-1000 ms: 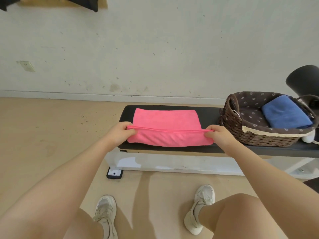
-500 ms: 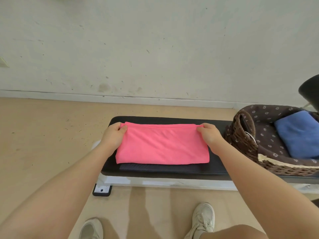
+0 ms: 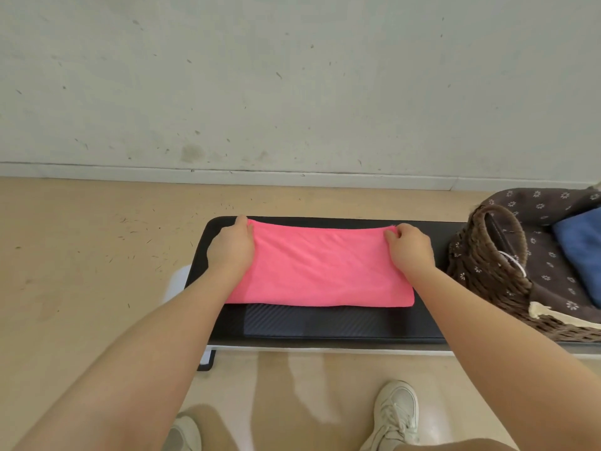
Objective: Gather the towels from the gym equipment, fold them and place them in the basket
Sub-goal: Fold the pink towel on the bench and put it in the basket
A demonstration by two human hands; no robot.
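A pink towel (image 3: 320,270) lies folded in a flat rectangle on the black padded gym bench (image 3: 328,325). My left hand (image 3: 232,247) rests on the towel's far left corner and pinches it. My right hand (image 3: 410,250) pinches the far right corner. Both hands press the far edge down near the back of the bench. At the right end of the bench stands a brown wicker basket (image 3: 481,265) with a dark flowered lining. A folded blue towel (image 3: 582,252) lies inside it, partly cut off by the frame edge.
A grey scuffed wall (image 3: 292,92) runs just behind the bench, with a strip of beige floor (image 3: 81,255) between. The bench's white frame and black foot (image 3: 206,361) show below the pad. My white shoes (image 3: 396,415) stand on the floor in front.
Both hands carried the towel's near edge over to the far edge, folding it in half. The hands now hold the corners at the back. The view has shifted closer and leftwards.
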